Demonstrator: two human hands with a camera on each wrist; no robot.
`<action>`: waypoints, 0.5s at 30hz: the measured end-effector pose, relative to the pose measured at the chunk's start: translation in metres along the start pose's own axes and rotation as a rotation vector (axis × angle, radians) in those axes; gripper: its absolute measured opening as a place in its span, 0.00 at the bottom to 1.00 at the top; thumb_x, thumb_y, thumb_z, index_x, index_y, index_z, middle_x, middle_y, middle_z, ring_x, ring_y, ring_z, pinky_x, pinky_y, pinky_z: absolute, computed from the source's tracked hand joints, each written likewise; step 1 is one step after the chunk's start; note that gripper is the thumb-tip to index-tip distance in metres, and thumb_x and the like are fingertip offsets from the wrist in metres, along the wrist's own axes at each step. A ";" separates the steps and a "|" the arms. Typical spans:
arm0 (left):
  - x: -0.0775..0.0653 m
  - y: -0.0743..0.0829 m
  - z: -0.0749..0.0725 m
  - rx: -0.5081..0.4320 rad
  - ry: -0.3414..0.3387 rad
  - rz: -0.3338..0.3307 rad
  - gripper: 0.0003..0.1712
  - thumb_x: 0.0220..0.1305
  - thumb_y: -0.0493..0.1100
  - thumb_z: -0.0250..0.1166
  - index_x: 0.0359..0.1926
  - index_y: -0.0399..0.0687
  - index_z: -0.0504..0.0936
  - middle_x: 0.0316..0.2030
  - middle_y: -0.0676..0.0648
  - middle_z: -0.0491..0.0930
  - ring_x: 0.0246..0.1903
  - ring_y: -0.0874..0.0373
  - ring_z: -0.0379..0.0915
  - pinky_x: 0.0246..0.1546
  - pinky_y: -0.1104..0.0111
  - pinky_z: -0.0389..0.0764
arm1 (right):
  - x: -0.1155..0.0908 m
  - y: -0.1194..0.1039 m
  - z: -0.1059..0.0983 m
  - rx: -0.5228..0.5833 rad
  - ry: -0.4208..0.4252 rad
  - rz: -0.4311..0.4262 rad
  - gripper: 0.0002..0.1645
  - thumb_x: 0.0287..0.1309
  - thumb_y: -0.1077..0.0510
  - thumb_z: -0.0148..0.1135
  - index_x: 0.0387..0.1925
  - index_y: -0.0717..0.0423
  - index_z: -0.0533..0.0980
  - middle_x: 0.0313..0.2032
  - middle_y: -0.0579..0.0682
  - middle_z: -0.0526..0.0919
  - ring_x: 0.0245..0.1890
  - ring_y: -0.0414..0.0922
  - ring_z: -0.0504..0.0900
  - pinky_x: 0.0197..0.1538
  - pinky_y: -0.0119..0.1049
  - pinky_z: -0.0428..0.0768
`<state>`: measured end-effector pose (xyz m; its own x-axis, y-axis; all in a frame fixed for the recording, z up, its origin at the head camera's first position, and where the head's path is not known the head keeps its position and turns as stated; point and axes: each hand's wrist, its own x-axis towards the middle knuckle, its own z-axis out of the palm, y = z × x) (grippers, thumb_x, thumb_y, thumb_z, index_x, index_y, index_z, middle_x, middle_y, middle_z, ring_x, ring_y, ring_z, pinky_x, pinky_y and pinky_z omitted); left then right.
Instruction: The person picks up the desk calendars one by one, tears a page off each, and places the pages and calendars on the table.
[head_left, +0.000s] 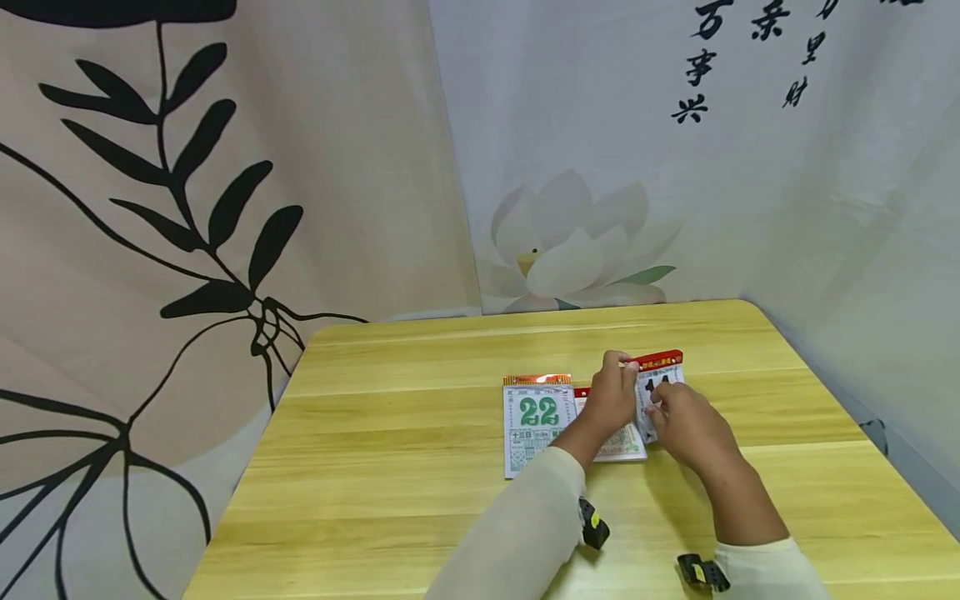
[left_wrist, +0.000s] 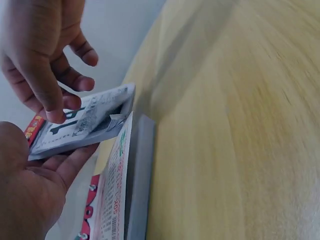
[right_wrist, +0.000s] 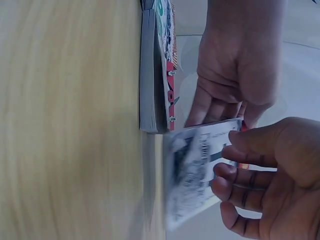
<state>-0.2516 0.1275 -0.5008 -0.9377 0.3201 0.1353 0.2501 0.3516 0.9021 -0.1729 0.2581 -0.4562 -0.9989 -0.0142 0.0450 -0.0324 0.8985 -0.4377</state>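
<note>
The left hand (head_left: 615, 392) grips the small calendar (head_left: 657, 373) by its edge, fingers underneath. The right hand (head_left: 693, 425) bends loosely at its face; whether it pinches a page, I cannot tell. The small calendar tilts at one o'clock from the middle calendar (head_left: 622, 447); the green-numbered calendar (head_left: 537, 429) lies at nine.

We can read a green 22 on the left calendar (head_left: 519, 454), 14 on the held calendar (left_wrist: 102, 105) right of it, plus 万事兴 on the cloth (head_left: 600, 100) behind it.
</note>
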 end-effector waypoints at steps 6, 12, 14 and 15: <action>-0.005 0.006 -0.012 -0.178 0.051 -0.058 0.17 0.91 0.52 0.46 0.64 0.47 0.69 0.37 0.45 0.83 0.32 0.64 0.75 0.40 0.70 0.77 | -0.002 -0.006 0.002 0.021 0.054 0.003 0.10 0.74 0.61 0.66 0.48 0.65 0.82 0.51 0.67 0.84 0.45 0.59 0.83 0.44 0.60 0.83; -0.010 0.012 -0.025 -0.258 0.084 -0.127 0.19 0.91 0.55 0.45 0.66 0.50 0.70 0.56 0.39 0.86 0.46 0.57 0.83 0.49 0.63 0.82 | -0.006 -0.015 0.000 0.069 0.125 -0.051 0.08 0.74 0.62 0.66 0.47 0.65 0.83 0.48 0.63 0.84 0.42 0.55 0.82 0.44 0.53 0.82; -0.012 0.013 -0.030 -0.287 0.082 -0.138 0.19 0.91 0.56 0.45 0.66 0.50 0.69 0.61 0.37 0.84 0.48 0.54 0.84 0.48 0.60 0.86 | -0.008 -0.018 -0.002 0.088 0.143 -0.099 0.06 0.74 0.65 0.63 0.45 0.65 0.83 0.46 0.61 0.85 0.42 0.55 0.83 0.44 0.53 0.83; -0.013 0.014 -0.033 -0.299 0.082 -0.142 0.19 0.91 0.56 0.45 0.66 0.50 0.69 0.62 0.36 0.83 0.48 0.53 0.84 0.48 0.60 0.86 | -0.009 -0.019 -0.003 0.097 0.150 -0.123 0.05 0.74 0.68 0.62 0.45 0.65 0.83 0.45 0.61 0.85 0.42 0.55 0.83 0.45 0.53 0.83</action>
<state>-0.2436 0.0993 -0.4768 -0.9774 0.2103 0.0216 0.0456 0.1102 0.9929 -0.1633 0.2420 -0.4459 -0.9711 -0.0494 0.2335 -0.1644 0.8477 -0.5044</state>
